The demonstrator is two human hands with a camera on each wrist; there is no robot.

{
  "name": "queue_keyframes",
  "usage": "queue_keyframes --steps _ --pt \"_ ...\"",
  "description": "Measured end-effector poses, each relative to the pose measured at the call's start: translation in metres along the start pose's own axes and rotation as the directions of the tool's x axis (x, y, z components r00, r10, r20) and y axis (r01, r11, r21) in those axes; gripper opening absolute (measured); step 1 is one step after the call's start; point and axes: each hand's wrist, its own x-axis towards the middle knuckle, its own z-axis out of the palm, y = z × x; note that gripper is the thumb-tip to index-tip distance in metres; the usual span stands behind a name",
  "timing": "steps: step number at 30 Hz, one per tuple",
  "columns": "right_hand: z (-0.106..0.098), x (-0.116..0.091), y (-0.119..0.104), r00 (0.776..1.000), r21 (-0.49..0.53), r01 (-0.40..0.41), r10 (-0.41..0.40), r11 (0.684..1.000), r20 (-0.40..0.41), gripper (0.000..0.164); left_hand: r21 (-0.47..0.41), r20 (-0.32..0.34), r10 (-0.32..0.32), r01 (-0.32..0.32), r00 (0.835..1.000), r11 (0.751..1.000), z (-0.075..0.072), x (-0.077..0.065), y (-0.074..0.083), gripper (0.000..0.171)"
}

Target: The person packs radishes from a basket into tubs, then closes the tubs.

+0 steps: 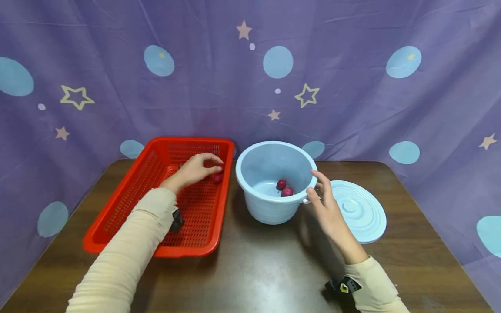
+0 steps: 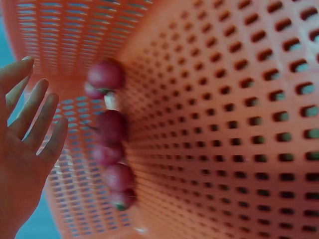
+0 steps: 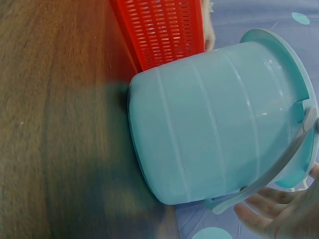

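Head view, and nearest at 7 o'clock the left sleeve crosses over the near rim of the red basket; cloth could catch that rim and drag the basket askew if the arm swings low. Round to 4 o'clock, here's the right hand, loose fingers resting against the rim of the blue bucket rather than wrapped round it, so a harder push might slide or tip it. The lid lies flat on the table just beside that hand, where a careless sweep could knock it. Inside the bucket, toward its 5 o'clock, sit two of what look like radishes; any tilt would probably set them rolling. Over to the basket's 1 o'clock, and the left hand hovers, fingers relaxed, nothing held! The left wrist view shows more radishes bunched in a row, near those fingers but apart; being round and crowded, one could slip from a fingertip pinch or jostle its neighbours. Farthest, at 12 o'clock, the purple curtain hangs close behind; a shoved bucket may press into it.
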Motion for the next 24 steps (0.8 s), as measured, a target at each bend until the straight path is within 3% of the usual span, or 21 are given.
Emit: queue_keyframes --steps 5,15,24 --pt "0.0 0.002 -0.001 1.0 0.01 -0.008 0.008 1.0 0.005 0.052 0.036 0.03 -0.025 0.024 0.999 0.999 0.009 0.004 -0.015 0.023" --pt "-0.001 0.003 0.003 1.0 0.005 -0.016 0.016 1.0 0.008 0.051 0.089 0.085 -0.02 0.013 0.996 0.996 0.026 0.01 -0.028 0.025" --pt "-0.001 0.001 0.001 1.0 0.002 -0.028 0.028 1.0 0.001 0.051 0.169 0.132 0.004 -0.027 0.991 0.985 0.028 0.011 -0.025 0.028"
